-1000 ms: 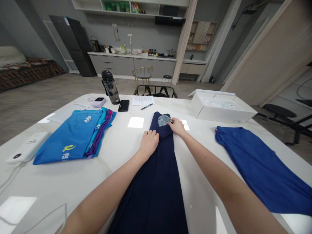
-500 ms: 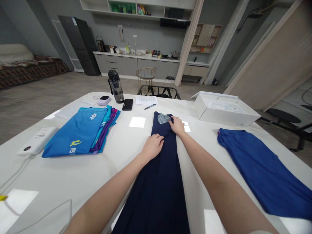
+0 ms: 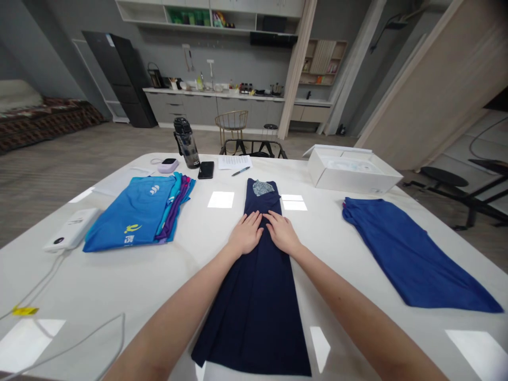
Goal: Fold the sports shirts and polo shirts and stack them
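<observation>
A dark navy garment (image 3: 265, 307) lies lengthwise down the middle of the white table, narrow at the far end and wider near me, with a grey-blue patterned patch by its far edge. My left hand (image 3: 246, 232) rests flat on its left side, fingers spread. Opposite it, my right hand (image 3: 282, 232) lies on the right side, fingers apart, its fingertips close to those of my left hand. Neither hand grips the cloth.
Folded blue and purple garments (image 3: 138, 211) lie at the left beside a white device (image 3: 73, 228) with cables. A bottle (image 3: 186, 143), phone (image 3: 206, 170), pen (image 3: 241, 171) and paper stand farther back. At the right are an open white box (image 3: 353, 172) and blue garment (image 3: 413, 254).
My right hand has moved from the garment's far right edge back toward me, beside my left hand. The view has shifted, and the garment's near hem now shows.
</observation>
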Action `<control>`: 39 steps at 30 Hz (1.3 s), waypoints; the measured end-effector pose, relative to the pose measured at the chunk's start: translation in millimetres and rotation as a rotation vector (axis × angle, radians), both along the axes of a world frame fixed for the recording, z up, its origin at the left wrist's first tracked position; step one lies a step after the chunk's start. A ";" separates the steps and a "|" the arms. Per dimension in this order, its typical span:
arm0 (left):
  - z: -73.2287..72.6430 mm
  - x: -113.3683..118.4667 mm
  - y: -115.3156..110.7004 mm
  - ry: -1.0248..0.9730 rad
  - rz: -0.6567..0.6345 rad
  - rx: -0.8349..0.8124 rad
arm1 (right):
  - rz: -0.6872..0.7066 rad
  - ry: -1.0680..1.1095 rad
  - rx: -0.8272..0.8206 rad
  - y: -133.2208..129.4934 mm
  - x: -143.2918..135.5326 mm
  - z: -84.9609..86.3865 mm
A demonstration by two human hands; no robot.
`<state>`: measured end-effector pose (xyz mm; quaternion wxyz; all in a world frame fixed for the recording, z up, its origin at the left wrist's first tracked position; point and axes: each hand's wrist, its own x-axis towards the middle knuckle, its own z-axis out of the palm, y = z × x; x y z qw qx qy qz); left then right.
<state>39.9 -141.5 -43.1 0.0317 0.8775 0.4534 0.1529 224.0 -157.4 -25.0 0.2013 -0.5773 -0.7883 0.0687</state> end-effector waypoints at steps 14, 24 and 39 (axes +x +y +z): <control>36.3 -13.3 -51.2 -0.042 0.268 0.067 | -0.133 -0.074 -0.044 -41.1 -0.5 -10.8; 57.9 -43.6 -171.0 0.157 0.337 -0.004 | -0.048 0.003 0.143 -52.7 1.5 4.4; 85.0 -64.5 -228.1 0.200 0.419 -0.126 | 0.403 -0.116 0.098 -106.5 -66.1 32.5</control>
